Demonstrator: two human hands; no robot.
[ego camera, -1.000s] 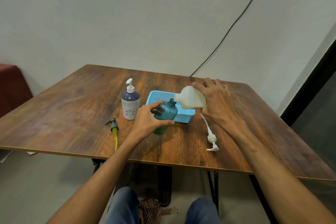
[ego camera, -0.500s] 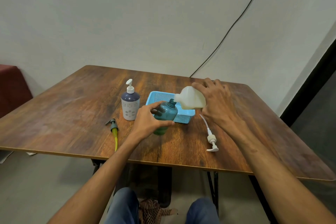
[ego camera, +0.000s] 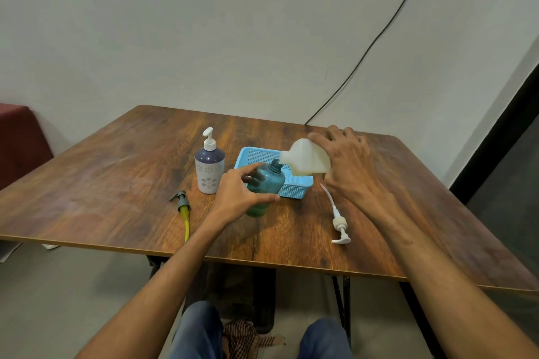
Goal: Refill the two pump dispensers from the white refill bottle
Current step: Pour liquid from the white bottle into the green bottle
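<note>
The left hand (ego camera: 236, 192) has its grip curled tight around the teal dispenser (ego camera: 267, 183), which stands with its top off near the middle of the surface (ego camera: 102, 183). The right hand (ego camera: 350, 166) has its grip wrapped around the white refill bottle (ego camera: 306, 159). That bottle is tipped sideways, with its mouth at the teal dispenser's open neck. A blue basket (ego camera: 294, 191) sits just behind them. The purple dispenser (ego camera: 209, 169) stands to the left. A white pump (ego camera: 339, 224) lies on the right and a grey pump (ego camera: 183, 204) on the left.
</note>
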